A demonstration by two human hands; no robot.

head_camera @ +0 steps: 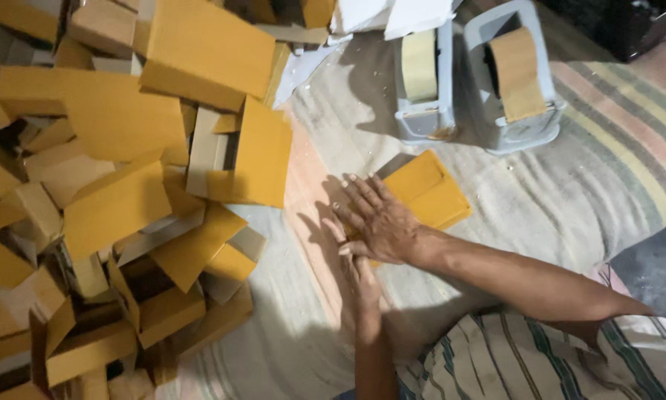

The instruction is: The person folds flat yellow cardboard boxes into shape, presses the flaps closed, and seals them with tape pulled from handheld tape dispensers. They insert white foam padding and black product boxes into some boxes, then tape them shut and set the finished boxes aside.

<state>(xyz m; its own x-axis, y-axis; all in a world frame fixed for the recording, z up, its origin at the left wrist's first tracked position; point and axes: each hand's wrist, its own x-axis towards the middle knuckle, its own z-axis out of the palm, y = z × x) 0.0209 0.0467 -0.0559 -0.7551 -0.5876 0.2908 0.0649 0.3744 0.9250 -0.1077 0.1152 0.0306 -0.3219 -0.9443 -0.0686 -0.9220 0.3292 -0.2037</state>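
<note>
Floor's covered w/ a pale cloth (451, 311), striped blanket (629, 141) on the right, dark bare floor (655, 270) at the edge. Heap of yellow cardboard boxes (110, 185) fills the left. Hard light from above, sharp shadows.

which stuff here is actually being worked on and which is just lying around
In hand:
- flat yellow box, pressed under the right hand
- left hand, just below it on the blanket

Lying about:
- pile of yellow boxes
- two grey tape dispensers
- white sheets
</note>
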